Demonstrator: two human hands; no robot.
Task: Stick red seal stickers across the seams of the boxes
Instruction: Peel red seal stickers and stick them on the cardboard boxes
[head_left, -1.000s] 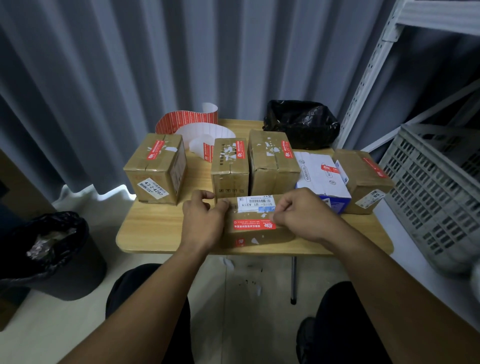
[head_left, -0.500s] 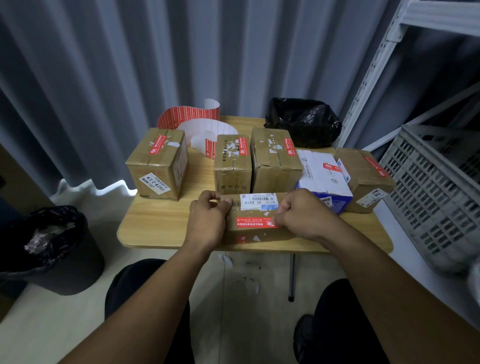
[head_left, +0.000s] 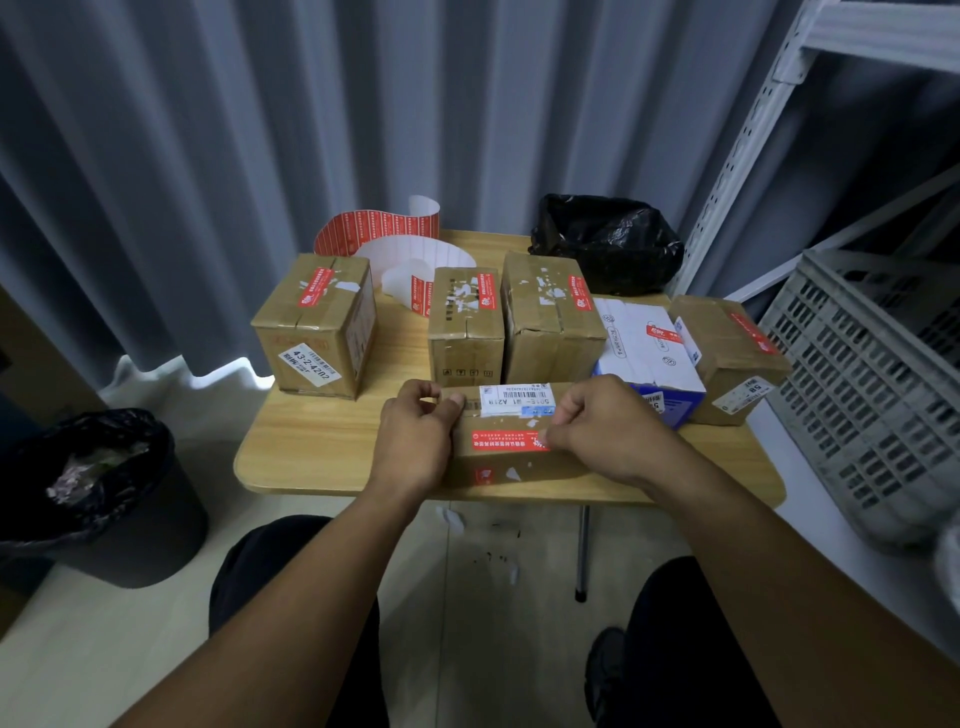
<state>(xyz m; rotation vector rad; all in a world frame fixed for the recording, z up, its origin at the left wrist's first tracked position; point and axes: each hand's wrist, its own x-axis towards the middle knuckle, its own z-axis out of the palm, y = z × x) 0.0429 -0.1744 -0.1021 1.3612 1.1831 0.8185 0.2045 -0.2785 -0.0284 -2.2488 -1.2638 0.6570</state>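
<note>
- Left hand (head_left: 415, 441) has closed round the left end of the flat box (head_left: 511, 463), which has stayed at the table's (head_left: 311, 457) front edge.
- Right hand (head_left: 602, 431) pinches the right end of the red sticker (head_left: 506, 440) on the box top.

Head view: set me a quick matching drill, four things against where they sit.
Things:
1 sticker roll
2 black bag
3 bin
4 crate

Places:
A floor, left of table
B table's back right corner
C beside table, on the right
D table's back left

Pairs: 1-D, 2-B, 3-A, 4-C.
</note>
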